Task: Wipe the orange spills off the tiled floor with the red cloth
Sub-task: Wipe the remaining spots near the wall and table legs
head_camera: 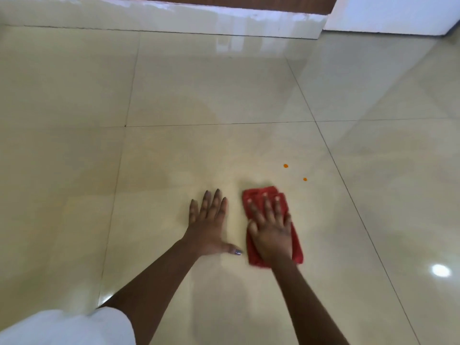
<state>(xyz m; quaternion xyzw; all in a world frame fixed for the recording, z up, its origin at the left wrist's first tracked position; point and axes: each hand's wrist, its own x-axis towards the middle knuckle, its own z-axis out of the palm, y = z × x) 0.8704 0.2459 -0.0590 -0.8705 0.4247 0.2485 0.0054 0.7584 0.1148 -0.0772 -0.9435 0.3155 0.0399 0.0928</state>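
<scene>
A folded red cloth (258, 195) lies flat on the glossy cream tiled floor (211, 95). My right hand (271, 225) presses down on it with straight, spread fingers. My left hand (209, 220) rests flat on the bare tile just left of the cloth, fingers spread, thumb pointing toward the cloth. Two small orange spots stay on the tile beyond the cloth to the right: one orange spill (285, 166) farther away and a second orange spill (305, 179) nearer the cloth's far right corner.
A tiled step or skirting (174, 18) runs along the back, with a white wall corner (388, 13) at the top right. White fabric of my clothing (64, 327) fills the bottom left corner. Dark grout lines cross the floor.
</scene>
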